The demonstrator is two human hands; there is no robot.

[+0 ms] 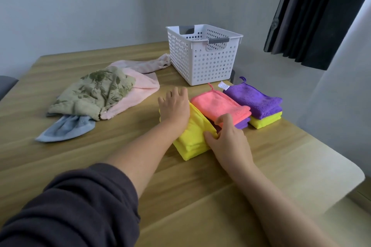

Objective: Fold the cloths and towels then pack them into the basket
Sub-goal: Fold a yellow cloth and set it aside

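Saw counter [200, 196] nearest, both bare forearms reaching across it. Noted right hand [226, 138] at the near right edge of folded yellow cloth [190, 138]: thumb on top, fingers curled into the gap beside coral cloth [218, 106], apparently pinching that edge. Noted left hand [174, 106] farther out, laid flat with straightish fingers, pressing the cloth's far end. Logged long axis running away from the person, toward white perforated basket [202, 60], which stood beyond and slightly right, apparently empty. Judged right hand better placed to lift. Marked purple-over-yellow stack [255, 102] right of coral. Spotted unfolded towels [96, 90] heaped far left.
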